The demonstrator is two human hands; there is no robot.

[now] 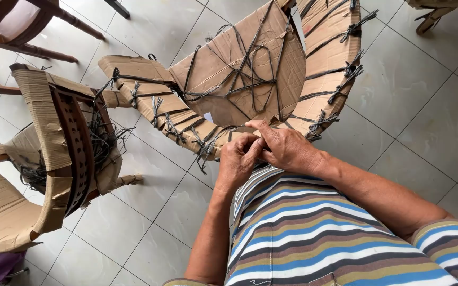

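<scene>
Packaging only: two furniture pieces wrapped in brown corrugated cardboard, tied with dark plastic strapping.

First wrapped chair (250, 74) centre frame, tipped on pale tile floor: flat rounded cardboard panel over seat, curved cardboard strips along frame, strap knots with loose ends sticking out along rim. Near edge touches both hands.

Second wrapped chair (54, 159) at left, well apart from first: cardboard folded over frame, partly torn open, dark carved wood showing, tangle of cut straps inside.

No labels, signs or screens visible.
</scene>
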